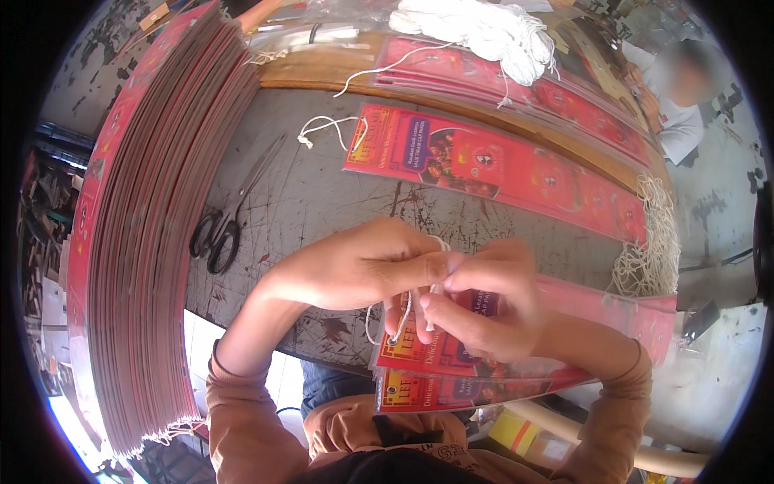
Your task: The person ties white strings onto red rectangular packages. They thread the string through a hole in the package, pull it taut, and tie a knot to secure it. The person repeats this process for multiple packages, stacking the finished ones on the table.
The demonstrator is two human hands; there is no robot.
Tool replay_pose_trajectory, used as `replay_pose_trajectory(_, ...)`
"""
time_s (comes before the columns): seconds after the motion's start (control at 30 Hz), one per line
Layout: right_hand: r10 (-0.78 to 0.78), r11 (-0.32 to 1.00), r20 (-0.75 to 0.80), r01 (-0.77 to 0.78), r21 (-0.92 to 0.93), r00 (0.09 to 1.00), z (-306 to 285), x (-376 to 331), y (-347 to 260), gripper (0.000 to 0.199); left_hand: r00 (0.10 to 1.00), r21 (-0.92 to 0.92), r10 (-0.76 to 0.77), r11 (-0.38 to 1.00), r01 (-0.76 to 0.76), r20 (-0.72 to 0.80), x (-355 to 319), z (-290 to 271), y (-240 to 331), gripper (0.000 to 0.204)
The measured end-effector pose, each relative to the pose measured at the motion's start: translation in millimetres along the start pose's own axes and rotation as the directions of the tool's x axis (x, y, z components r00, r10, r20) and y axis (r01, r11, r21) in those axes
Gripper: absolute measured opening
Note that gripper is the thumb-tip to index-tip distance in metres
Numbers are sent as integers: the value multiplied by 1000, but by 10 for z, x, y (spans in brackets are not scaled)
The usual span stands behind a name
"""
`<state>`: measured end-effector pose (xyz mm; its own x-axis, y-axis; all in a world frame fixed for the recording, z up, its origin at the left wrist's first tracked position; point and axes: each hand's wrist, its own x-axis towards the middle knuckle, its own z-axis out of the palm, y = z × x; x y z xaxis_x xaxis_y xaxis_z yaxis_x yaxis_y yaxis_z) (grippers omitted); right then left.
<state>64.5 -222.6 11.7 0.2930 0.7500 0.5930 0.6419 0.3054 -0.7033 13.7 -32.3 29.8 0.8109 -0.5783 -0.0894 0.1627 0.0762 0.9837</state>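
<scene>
My left hand (371, 262) and my right hand (496, 302) meet over the near side of the table. Both have their fingers closed on a thin white string (405, 313), pinching it between them. The string passes through a metal eyelet at the left end of a long red printed strip (621, 310) in a clear sleeve, which lies under my hands. A similar red strip (524, 390) sits just below it at the table's near edge. My fingers partly hide the string, so any knot in it cannot be made out.
Black-handled scissors (219, 238) lie left of my hands. A tall stack of strips (133, 242) stands at the far left. Beyond my hands lies another strung strip (516, 165). White string skeins (476, 32) rest at the back; loose strings (651, 234) hang right. A person (677, 105) sits far right.
</scene>
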Motion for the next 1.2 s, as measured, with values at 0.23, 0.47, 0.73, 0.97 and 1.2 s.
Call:
replay_pose_trajectory(0.23, -450, 742, 47, 403, -536, 892, 95, -11, 13, 14, 997, 13, -13, 1000, 14, -71, -73, -25, -102, 30)
replay_pose_trajectory(0.47, -374, 771, 43, 337, -540, 926, -21, -28, 115, 21, 959, -74, 95, 990, -118, -268, -17, 79, -124, 27)
replay_pose_trajectory(0.73, -409, 755, 73, 382, -532, 910, -75, -33, 123, 21, 958, -14, 82, 996, -89, -275, 3, 54, -95, 27)
replay_pose_trajectory(0.97, -74, 928, -59, 47, -369, 996, -116, 99, 71, 7, 849, -10, 113, 990, -138, -515, 42, 60, -122, 31)
replay_pose_trajectory(1.2, 91, 970, -108, -113, -218, 990, -168, 146, 212, 4, 778, -18, 109, 988, -153, -618, 130, 84, -163, 32)
